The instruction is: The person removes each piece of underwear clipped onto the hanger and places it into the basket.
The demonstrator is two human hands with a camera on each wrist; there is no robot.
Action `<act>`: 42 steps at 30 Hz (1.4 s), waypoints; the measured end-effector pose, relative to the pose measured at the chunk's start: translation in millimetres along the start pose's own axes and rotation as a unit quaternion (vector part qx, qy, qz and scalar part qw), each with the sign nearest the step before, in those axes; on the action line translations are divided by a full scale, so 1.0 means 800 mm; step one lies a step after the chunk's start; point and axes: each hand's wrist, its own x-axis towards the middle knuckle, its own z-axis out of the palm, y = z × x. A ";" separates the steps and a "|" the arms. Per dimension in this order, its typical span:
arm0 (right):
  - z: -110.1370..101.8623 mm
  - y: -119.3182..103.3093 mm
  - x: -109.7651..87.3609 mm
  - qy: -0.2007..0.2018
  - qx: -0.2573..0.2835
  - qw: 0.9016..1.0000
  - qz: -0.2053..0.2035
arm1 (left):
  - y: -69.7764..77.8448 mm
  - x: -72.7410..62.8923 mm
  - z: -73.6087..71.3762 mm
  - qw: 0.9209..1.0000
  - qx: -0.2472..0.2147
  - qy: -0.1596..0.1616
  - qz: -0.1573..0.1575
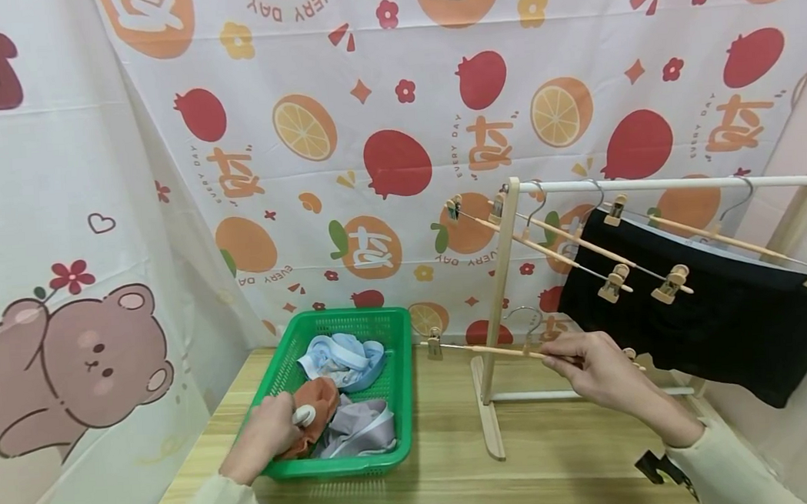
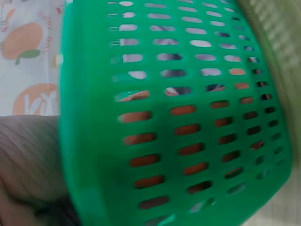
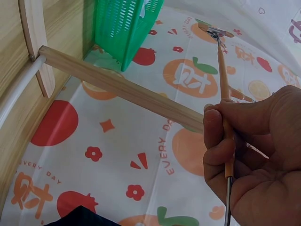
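Observation:
My right hand [image 1: 594, 367] grips a wooden clip hanger [image 1: 482, 348] by its bar, in front of the rack. The right wrist view shows the curled fingers [image 3: 216, 155] round the bar [image 3: 225, 75]. Over the left side of a green basket [image 1: 403, 391], my left hand [image 1: 265, 434] grips a rust-orange garment [image 1: 322, 399] with a white part showing beside the fingers. A light blue garment [image 1: 344, 357] and a greyish-purple garment [image 1: 362, 424] lie in the same basket. In the left wrist view the basket wall [image 2: 89, 141] hides the fingers.
A wooden rack [image 1: 505, 276] with a white rail [image 1: 677, 183] stands at the right. Black shorts [image 1: 655, 290] hang there from clips, beside bare clip hangers [image 1: 549, 252] that jut toward me. Behind the wooden table [image 1: 451, 465] hangs a fruit-print curtain [image 1: 392, 68].

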 end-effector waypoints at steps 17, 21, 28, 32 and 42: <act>0.001 -0.001 0.003 -0.004 -0.001 1.000 0.000 | 0.005 0.002 -0.003 0.992 -0.021 -0.122 -0.033; -0.001 -0.004 0.003 -0.002 -0.004 1.000 0.002 | 0.012 0.002 -0.009 0.992 -0.020 -0.117 -0.032; -0.006 -0.004 -0.001 0.014 -0.018 1.000 -0.008 | 0.038 0.008 -0.024 0.994 -0.016 -0.098 -0.043; -0.013 -0.001 -0.006 0.022 -0.028 0.999 -0.015 | 0.058 0.013 -0.028 0.998 -0.021 -0.060 -0.004; -0.038 0.008 -0.027 0.038 -0.050 0.998 -0.005 | 0.119 0.035 -0.031 0.990 -0.070 0.055 0.107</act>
